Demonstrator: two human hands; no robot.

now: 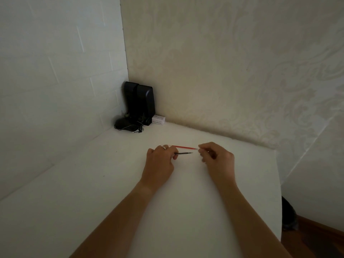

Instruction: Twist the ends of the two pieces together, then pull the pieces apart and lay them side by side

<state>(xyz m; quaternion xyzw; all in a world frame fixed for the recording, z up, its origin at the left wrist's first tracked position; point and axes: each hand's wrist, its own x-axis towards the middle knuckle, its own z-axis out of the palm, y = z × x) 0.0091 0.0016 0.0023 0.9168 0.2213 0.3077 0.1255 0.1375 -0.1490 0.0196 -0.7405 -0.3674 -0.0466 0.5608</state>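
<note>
Two bare forearms reach from the near edge toward the middle of a white bench. The left hand, a ring on one finger, curls around a thin black refill whose tip points right. The right hand pinches the end of a red refill, which lies just beyond the black one and runs left toward the left hand's fingers. The bench sits in a corner between a pale brick-pattern wall on the left and patterned wallpaper on the right. In the far corner stand black speakers with tangled cables and a small white box.
</note>
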